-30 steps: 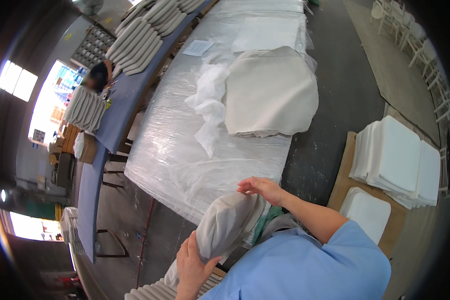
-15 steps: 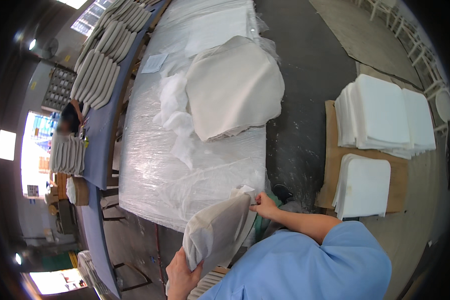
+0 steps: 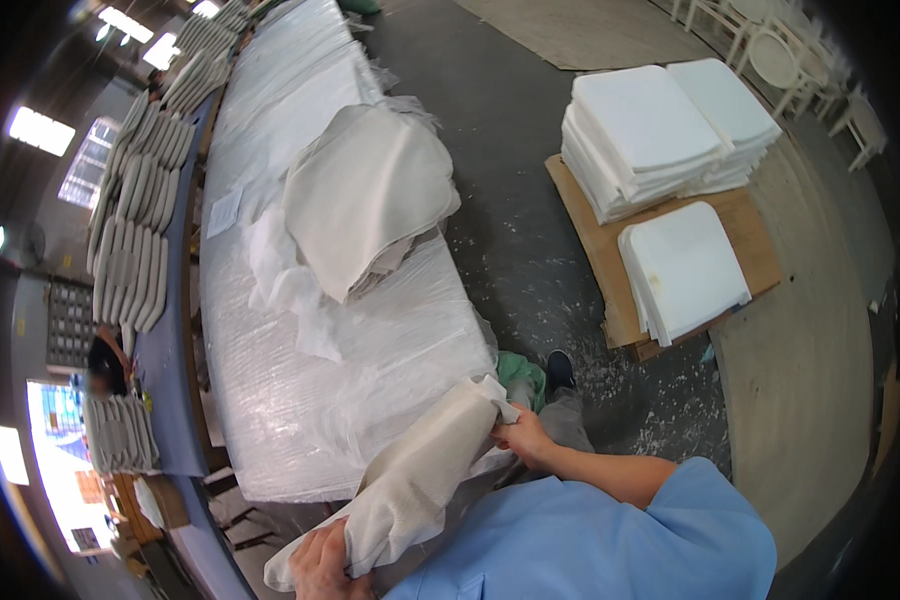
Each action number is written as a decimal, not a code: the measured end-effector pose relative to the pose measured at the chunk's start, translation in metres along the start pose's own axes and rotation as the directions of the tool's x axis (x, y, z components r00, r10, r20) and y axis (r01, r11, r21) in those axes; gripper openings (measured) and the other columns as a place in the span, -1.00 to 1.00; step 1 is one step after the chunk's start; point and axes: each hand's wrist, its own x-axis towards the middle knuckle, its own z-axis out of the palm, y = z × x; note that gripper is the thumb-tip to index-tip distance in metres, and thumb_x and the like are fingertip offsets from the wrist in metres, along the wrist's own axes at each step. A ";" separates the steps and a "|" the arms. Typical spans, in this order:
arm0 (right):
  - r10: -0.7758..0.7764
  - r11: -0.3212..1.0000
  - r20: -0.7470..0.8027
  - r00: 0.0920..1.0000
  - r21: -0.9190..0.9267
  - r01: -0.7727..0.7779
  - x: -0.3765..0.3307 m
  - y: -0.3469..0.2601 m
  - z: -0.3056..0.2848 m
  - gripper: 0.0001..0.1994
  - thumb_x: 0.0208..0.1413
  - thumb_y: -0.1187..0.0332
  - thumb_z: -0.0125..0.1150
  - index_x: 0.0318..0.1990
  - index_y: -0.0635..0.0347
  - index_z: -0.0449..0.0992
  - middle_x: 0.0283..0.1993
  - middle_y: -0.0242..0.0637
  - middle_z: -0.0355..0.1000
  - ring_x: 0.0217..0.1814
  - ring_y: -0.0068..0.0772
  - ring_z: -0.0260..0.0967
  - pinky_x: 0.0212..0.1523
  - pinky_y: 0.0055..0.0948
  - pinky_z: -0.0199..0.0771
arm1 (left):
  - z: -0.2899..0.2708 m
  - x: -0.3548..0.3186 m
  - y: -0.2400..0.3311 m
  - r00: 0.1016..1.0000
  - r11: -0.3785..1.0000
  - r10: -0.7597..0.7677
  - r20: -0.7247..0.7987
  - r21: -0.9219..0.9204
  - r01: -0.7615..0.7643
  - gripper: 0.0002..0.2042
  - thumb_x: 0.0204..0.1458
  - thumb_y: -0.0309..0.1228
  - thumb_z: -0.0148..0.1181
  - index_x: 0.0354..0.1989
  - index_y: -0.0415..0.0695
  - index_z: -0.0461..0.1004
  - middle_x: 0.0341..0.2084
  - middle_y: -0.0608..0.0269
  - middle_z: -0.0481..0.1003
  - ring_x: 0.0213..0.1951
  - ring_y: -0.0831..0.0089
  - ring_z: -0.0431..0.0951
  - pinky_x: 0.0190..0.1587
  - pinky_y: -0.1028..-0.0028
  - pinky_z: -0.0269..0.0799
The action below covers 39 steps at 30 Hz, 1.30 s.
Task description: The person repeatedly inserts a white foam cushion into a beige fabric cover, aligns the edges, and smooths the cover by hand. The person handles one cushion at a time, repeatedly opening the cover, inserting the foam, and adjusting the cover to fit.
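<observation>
A light grey-beige fabric cushion cover [image 3: 420,455] stretches slantwise across the front of me, over the near edge of the plastic-wrapped table [image 3: 260,440]. At its lower left end, my left hand [image 3: 325,562] is closed round the fabric. My right hand [image 3: 526,436] pinches the cover's other end near the table's near right corner; the fingertips are partly hidden by the cloth. What fills the cover, if anything, cannot be seen. Farther up the table lies a pile of flat beige fabric covers [image 3: 370,195], beside a heap of white fluffy wadding [image 3: 285,280].
White foam pads [image 3: 650,120] are stacked on a cardboard-topped pallet [image 3: 610,285] at the right, with a smaller stack [image 3: 682,265] nearer. A long blue table [image 3: 165,370] at the left carries rows of grey cushions [image 3: 130,275]. A person [image 3: 108,362] is beside it.
My left hand has moved down and left with its end of the cover, which now lies longer and more slanted. The view has turned, bringing the foam stacks closer to the middle.
</observation>
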 end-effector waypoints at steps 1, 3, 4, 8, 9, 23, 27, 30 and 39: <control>-0.039 0.999 -0.002 0.999 0.033 0.039 -0.004 -0.004 0.004 -0.64 0.09 0.46 0.34 0.05 0.09 0.45 -0.15 -0.43 0.49 -0.16 -0.49 0.42 -0.26 -0.45 0.44 | -0.007 0.002 0.001 1.000 1.000 0.027 -0.016 -0.002 -0.027 -0.45 -0.13 -0.35 0.34 0.10 -0.27 0.44 -0.21 -0.15 0.56 -0.19 -0.13 0.58 -0.13 0.08 0.49; -0.099 0.992 -0.009 0.995 0.073 0.100 -0.011 -0.013 0.010 -0.64 0.09 0.48 0.32 0.07 0.09 0.45 -0.18 -0.43 0.49 -0.20 -0.48 0.43 -0.26 -0.47 0.44 | -0.020 0.003 -0.003 0.997 0.996 0.073 -0.004 0.049 -0.072 -0.45 -0.13 -0.32 0.35 0.09 -0.27 0.45 -0.22 -0.14 0.56 -0.21 -0.12 0.58 -0.15 0.09 0.50; -0.130 0.988 -0.014 0.991 0.083 0.130 -0.012 -0.010 0.010 -0.63 0.10 0.49 0.30 0.07 0.08 0.45 -0.19 -0.43 0.49 -0.21 -0.48 0.43 -0.26 -0.47 0.43 | -0.025 0.002 -0.004 0.996 0.993 0.093 -0.003 0.068 -0.092 -0.45 -0.13 -0.30 0.36 0.09 -0.27 0.45 -0.22 -0.14 0.56 -0.22 -0.12 0.58 -0.16 0.09 0.50; -0.154 0.976 -0.032 0.988 0.153 0.157 -0.018 0.002 0.004 -0.63 0.11 0.54 0.23 0.09 0.14 0.44 -0.18 -0.37 0.49 -0.29 -0.54 0.40 -0.36 -0.50 0.42 | -0.031 0.013 0.001 0.989 0.990 0.140 0.050 0.015 -0.141 -0.42 -0.13 -0.32 0.38 0.12 -0.26 0.44 -0.23 -0.12 0.55 -0.21 -0.11 0.58 -0.17 0.11 0.49; -0.113 0.985 -0.064 0.992 0.123 0.120 -0.022 0.007 0.002 -0.63 0.10 0.55 0.21 0.09 0.14 0.44 -0.19 -0.36 0.50 -0.32 -0.52 0.42 -0.39 -0.48 0.42 | -0.029 0.020 0.004 0.979 0.983 0.182 0.088 -0.010 -0.181 -0.41 -0.15 -0.40 0.36 0.15 -0.26 0.42 -0.19 -0.12 0.54 -0.20 -0.10 0.57 -0.17 0.12 0.49; 0.076 0.974 -0.103 0.992 -0.204 -0.096 0.011 0.054 -0.045 -0.62 0.01 0.46 0.31 0.05 0.20 0.52 -0.32 -0.21 0.56 -0.54 -0.31 0.47 -0.59 -0.33 0.45 | 0.038 0.041 -0.009 0.885 0.952 0.300 0.357 -0.059 -0.299 -0.33 -0.21 -0.39 0.46 0.17 -0.22 0.37 -0.10 0.04 0.54 -0.14 0.02 0.57 -0.14 0.21 0.52; 0.082 0.923 -0.142 0.987 -0.362 -0.128 0.020 0.064 -0.042 -0.69 0.06 0.44 0.29 -0.01 0.22 0.55 -0.33 -0.22 0.57 -0.54 -0.29 0.49 -0.54 -0.34 0.49 | 0.043 0.044 -0.006 0.861 0.982 0.191 0.472 -0.084 -0.172 -0.25 -0.23 -0.38 0.46 0.25 -0.15 0.31 0.07 0.11 0.44 0.00 0.09 0.49 0.01 0.22 0.46; 0.068 0.996 -0.135 0.989 -0.041 -0.074 0.026 0.080 -0.054 -0.75 0.11 0.45 0.24 -0.04 0.22 0.57 -0.33 -0.22 0.58 -0.47 -0.30 0.52 -0.49 -0.32 0.51 | 0.038 0.052 -0.006 0.828 0.977 0.206 0.521 -0.160 -0.142 -0.22 -0.23 -0.33 0.48 0.27 -0.18 0.30 0.13 0.04 0.39 0.14 0.04 0.41 0.19 0.21 0.36; 0.017 1.000 -0.324 0.946 0.005 -0.017 0.004 0.074 -0.050 -0.84 0.23 0.30 0.20 -0.19 0.20 0.56 -0.39 -0.40 0.46 -0.41 -0.51 0.38 -0.42 -0.44 0.39 | 0.071 0.100 -0.061 0.576 0.666 0.286 0.766 -0.591 0.455 -0.46 0.20 -0.25 0.26 0.33 -0.10 0.29 -0.01 0.19 0.50 0.01 0.38 0.49 0.13 0.42 0.37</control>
